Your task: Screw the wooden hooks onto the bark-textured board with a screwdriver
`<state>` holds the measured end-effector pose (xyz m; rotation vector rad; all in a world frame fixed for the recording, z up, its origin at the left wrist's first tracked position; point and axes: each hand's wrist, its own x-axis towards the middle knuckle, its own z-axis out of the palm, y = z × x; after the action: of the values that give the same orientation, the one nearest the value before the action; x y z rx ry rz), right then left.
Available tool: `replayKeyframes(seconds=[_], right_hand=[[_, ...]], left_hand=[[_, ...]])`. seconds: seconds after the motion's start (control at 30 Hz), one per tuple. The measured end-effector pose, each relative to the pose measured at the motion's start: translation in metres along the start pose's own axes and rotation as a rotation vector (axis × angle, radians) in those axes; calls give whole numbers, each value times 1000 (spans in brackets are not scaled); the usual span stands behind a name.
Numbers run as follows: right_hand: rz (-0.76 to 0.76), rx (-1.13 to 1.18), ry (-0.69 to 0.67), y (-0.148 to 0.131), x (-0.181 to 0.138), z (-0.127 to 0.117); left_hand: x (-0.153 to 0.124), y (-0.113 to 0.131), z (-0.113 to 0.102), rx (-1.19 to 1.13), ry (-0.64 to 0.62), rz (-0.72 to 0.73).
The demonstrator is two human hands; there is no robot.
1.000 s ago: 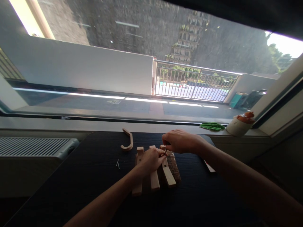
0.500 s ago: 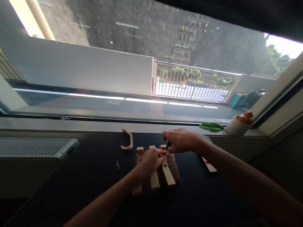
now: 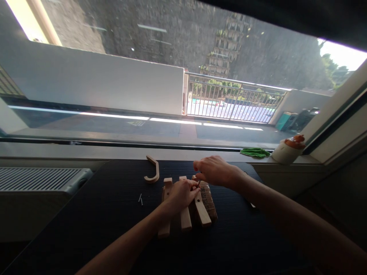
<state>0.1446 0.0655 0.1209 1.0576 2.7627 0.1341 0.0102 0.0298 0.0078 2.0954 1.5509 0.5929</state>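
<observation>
Three pale wooden hook pieces [image 3: 185,219] lie side by side across a brown wooden board [image 3: 209,201] on a black table [image 3: 100,214]. My left hand [image 3: 179,193] rests on them with its fingers curled, pinching at the rightmost piece. My right hand [image 3: 212,170] is closed just above that same spot, gripping a small dark tool whose tip points down between the two hands. What the left fingertips pinch is too small to make out.
A loose curved wooden hook [image 3: 153,170] lies at the table's far edge. Two small screws [image 3: 140,198] lie left of the pieces. A green cloth [image 3: 254,152] and a white jar [image 3: 287,150] sit on the sill. A radiator [image 3: 40,179] stands at left.
My right hand dipped slightly lower and left toward the rightmost piece; the red-and-white object by my right forearm is now mostly hidden. The left hand stayed put.
</observation>
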Motion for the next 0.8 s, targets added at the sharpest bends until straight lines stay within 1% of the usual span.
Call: replayKeyframes(seconds=[0.1, 0.2, 0.37, 0.47, 0.57, 0.7, 0.8], right_hand=[[-44, 33, -33, 3, -4, -7], [-63, -3, -74, 2, -8, -12], [-26, -66, -118, -5, -5, -8], [26, -66, -117, -6, -3, -4], [51, -54, -130, -5, -4, -7], [-14, -26, -173, -4, -9, -18], [-61, -49, -165, -8, -9, -23]], left_hand=[[0, 0, 0, -10, -9, -11], [1, -4, 2, 3, 8, -1], [2, -9, 6, -12, 10, 47], [1, -8, 5, -15, 12, 36], [1, -7, 5, -4, 13, 17], [2, -7, 4, -14, 1, 37], [1, -6, 3, -14, 2, 36]])
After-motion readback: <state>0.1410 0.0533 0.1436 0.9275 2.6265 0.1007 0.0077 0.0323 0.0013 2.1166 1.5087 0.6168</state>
